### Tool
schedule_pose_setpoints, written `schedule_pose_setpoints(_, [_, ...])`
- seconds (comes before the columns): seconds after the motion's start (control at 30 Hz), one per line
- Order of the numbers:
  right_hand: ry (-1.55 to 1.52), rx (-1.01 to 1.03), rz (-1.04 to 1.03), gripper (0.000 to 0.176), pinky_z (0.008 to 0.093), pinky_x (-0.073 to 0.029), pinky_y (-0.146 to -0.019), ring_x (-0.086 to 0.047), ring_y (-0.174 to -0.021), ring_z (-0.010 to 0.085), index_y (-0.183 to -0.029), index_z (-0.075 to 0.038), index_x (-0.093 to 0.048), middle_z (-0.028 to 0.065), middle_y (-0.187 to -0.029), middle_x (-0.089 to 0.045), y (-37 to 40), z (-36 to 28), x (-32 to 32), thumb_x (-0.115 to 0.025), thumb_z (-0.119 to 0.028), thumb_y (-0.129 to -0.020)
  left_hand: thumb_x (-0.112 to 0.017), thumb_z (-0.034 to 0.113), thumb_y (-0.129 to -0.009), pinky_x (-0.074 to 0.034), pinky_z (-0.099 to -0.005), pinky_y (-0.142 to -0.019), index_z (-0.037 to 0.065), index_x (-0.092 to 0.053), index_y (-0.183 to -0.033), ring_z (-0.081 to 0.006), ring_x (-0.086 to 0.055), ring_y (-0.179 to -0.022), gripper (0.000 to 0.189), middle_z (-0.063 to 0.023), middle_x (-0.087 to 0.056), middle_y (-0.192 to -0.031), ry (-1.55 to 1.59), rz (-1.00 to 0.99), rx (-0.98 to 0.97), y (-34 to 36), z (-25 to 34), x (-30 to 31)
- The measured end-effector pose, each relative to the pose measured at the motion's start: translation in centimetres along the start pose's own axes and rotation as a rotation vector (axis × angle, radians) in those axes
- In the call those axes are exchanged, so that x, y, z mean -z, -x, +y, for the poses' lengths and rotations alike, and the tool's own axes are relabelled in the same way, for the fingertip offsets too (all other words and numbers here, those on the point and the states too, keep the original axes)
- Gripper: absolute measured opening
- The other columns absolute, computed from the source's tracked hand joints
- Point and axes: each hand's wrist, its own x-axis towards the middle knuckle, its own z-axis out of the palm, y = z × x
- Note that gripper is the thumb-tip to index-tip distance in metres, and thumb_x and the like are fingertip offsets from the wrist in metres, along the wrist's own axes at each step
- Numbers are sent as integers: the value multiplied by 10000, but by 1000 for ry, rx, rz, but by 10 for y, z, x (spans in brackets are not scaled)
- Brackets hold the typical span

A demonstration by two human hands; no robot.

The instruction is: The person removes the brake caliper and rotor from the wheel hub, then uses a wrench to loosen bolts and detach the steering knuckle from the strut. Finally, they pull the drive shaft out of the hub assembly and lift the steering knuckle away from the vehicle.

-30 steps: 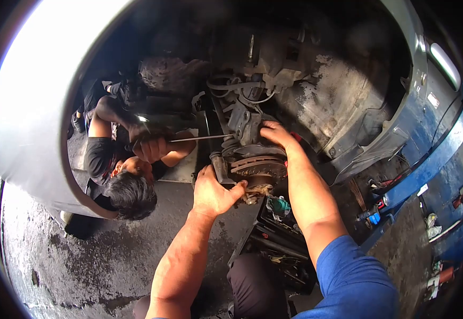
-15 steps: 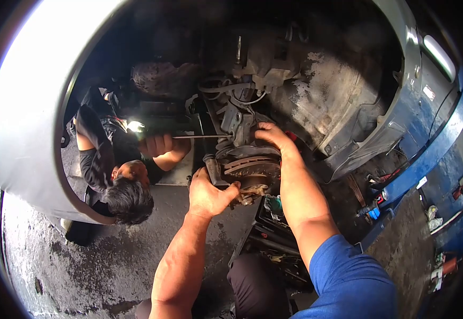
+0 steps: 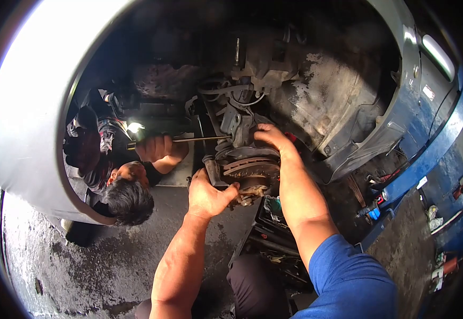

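Inside the wheel arch, the brake disc assembly (image 3: 250, 171) sits at the centre, worn and rusty. My left hand (image 3: 208, 195) grips its lower left side, thumb over the edge. My right hand (image 3: 272, 137) is closed on the upper right part of the metal knuckle (image 3: 239, 127); its fingertips are partly hidden behind it. From the left, a co-worker's hand (image 3: 160, 150) holds a long thin metal rod (image 3: 202, 139), whose tip touches the knuckle between my hands.
A co-worker's head (image 3: 129, 199) is at the left, below a bright lamp (image 3: 135, 127). The pale fender (image 3: 29, 117) curves around the left. An open toolbox (image 3: 274, 234) stands below the disc. A blue lift arm (image 3: 428, 154) crosses the right side.
The co-worker's other arm has moved, and the hand on the rod has shifted slightly left, exposing the rod's rear end. My hands have hardly moved.
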Motion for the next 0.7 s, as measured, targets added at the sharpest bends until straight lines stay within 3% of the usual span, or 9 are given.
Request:
schedule_pose_setpoints(0.47, [87, 66, 39, 324, 290, -500, -765, -617, -816, 152, -1028, 17, -687, 53, -906, -691, -10, 5, 0, -665, -191, -781, -806, 285, -627, -504, -427, -919, -7, -664, -993, -373, -641, -1000, 489, -191, -683, -1005, 33, 4, -49, -2, 3, 2])
schedule_pose_setpoints(0.57, [84, 42, 8, 323, 292, -498, -772, -617, -831, 157, -1018, 18, -693, 53, -904, -691, -5, 4, 3, -664, -199, -781, -808, 274, -625, -502, -428, -920, -8, -667, -988, -374, -638, -1004, 480, -192, -680, -997, 101, -41, 17, -1, 2, 0])
schedule_pose_setpoints(0.63, [123, 100, 17, 332, 292, -497, -776, -616, -836, 159, -1023, 19, -694, 52, -900, -692, -10, 0, 3, -664, -209, -782, -804, 271, -630, -516, -420, -898, -9, -668, -985, -375, -653, -976, 472, -192, -687, -982, 69, 27, -93, -2, 0, 0])
schedule_pose_setpoints(0.7, [157, 134, 27, 342, 292, -496, -780, -615, -842, 160, -1027, 21, -694, 50, -896, -692, -8, 9, 2, -664, -218, -784, -807, 272, -631, -519, -423, -889, -11, -669, -981, -379, -658, -964, 471, -197, -688, -985, 43, 15, -72, -1, -1, 0])
